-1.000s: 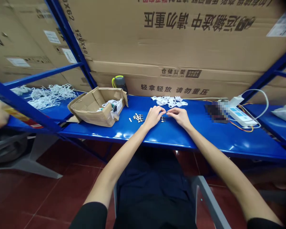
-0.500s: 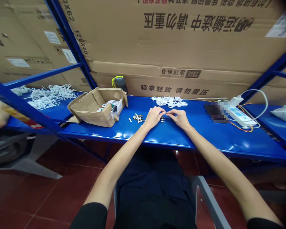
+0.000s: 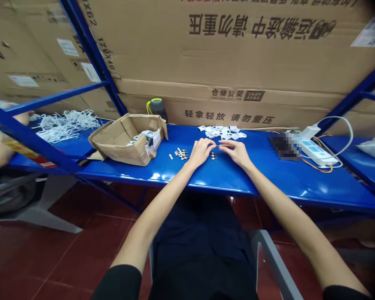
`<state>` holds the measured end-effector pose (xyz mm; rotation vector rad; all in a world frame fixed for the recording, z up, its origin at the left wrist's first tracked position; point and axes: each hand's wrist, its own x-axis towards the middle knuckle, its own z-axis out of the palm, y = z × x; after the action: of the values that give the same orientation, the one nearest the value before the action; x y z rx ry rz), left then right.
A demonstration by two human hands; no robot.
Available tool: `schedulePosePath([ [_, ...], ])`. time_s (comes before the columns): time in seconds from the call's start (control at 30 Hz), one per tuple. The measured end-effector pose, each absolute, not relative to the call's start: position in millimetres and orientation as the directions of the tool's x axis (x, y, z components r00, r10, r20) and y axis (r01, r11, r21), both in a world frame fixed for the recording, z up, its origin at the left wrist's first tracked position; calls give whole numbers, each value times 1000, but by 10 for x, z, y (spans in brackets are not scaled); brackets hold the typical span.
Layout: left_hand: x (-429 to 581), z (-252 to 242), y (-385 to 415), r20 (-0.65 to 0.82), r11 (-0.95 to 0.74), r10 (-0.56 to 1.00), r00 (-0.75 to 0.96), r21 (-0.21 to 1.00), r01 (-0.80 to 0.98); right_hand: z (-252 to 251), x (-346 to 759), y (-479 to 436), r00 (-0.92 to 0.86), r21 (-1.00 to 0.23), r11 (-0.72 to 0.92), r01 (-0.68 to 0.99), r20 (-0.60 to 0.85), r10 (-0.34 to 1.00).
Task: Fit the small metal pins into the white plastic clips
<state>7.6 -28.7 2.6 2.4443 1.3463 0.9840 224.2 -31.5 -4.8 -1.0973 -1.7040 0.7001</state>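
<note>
Small part [image 3: 218, 146] above the middle of the blue shelf [image 3: 287, 177]; left to right, "120X40" [image 3: 106, 53] on tall cardboard [image 3: 156, 54], open carton [image 3: 121, 152], left hand [image 3: 201, 152] pinching the small part, "仓储货架" [image 3: 227, 93] above "轻拿轻放 请勿重压" [image 3: 229, 117] on that cardboard, right hand [image 3: 236, 151] pinching it too, white power strip [image 3: 318, 152]

A plain black short sleeve [image 3: 120, 283] covers the left upper arm, its hem smooth and gently curved; a matching black short sleeve [image 3: 345, 292] shows on the right, partly cut off by the view's lower edge. Left forearm [image 3: 158, 214], right forearm [image 3: 289, 208], left hand [image 3: 201, 151] and right hand [image 3: 239, 153] are bare and slender. Dark navy, softly creased cloth [image 3: 200, 235] covers the lap, deepening to near black below.
</note>
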Motion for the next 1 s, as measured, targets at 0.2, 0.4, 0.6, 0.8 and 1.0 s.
schedulePosePath([
  [0.2, 70, 20, -277, 480, -586, 793, 375, 435, 683, -35, 2235, -329, -108, -864, 367, 344, 352, 930],
  [0.4, 70, 37, -289, 468, -594, 788, 400, 406, 695, -3, 2224, -373, -122, -794, 426, 433, 416, 901],
  [0.6, 73, 39, -300, 460, -612, 776, 432, 386, 690, -9, 2225, -373, -115, -792, 418, 445, 413, 904],
  [0.8, 79, 11, -296, 482, -649, 743, 465, 348, 676, -4, 2220, -365, -99, -819, 408, 404, 404, 909],
  [1.0, 85, -11, -259, 487, -632, 752, 445, 340, 696, -18, 2214, -362, -120, -814, 413, 409, 400, 908],
])
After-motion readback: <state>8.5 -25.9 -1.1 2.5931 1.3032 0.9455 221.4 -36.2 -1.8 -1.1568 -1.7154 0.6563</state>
